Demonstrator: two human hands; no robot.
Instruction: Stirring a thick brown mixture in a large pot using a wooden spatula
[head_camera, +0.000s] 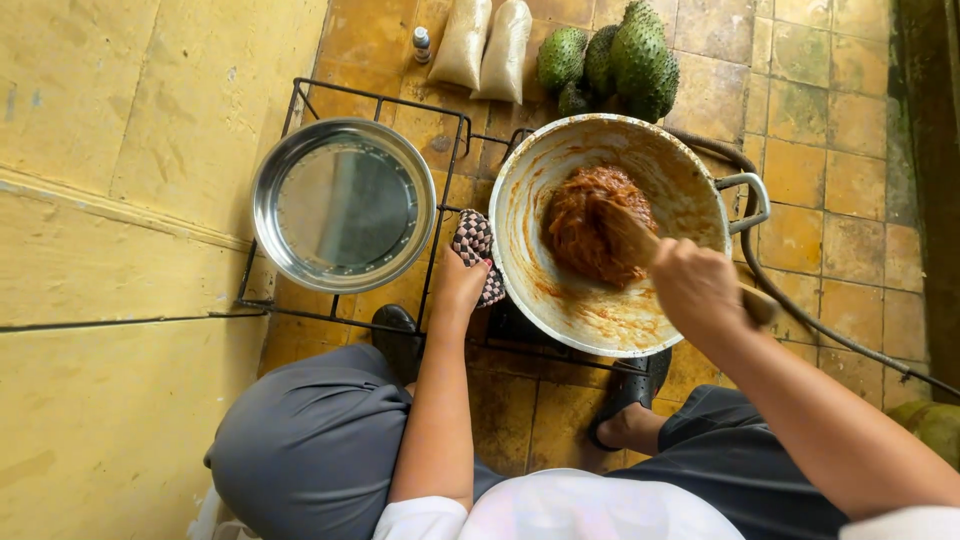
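The right hand (697, 288) is closed around a wooden spoon (640, 240) at the middle right of the frame. The spoon's long side runs from lower right up to upper left, and its end sits in the brown paste (590, 222). The paste lies in a lump in the middle of the big pan (600, 310), and smears of it cover the pan's walls. The left hand (459, 285) presses a checked cloth (474, 240) against the pan's left rim. To the left, a shiny metal bowl (343, 205) sits on the black rack (300, 100). Green spiky fruits (625, 55) and two pale bags (485, 45) lie on the floor at the top.
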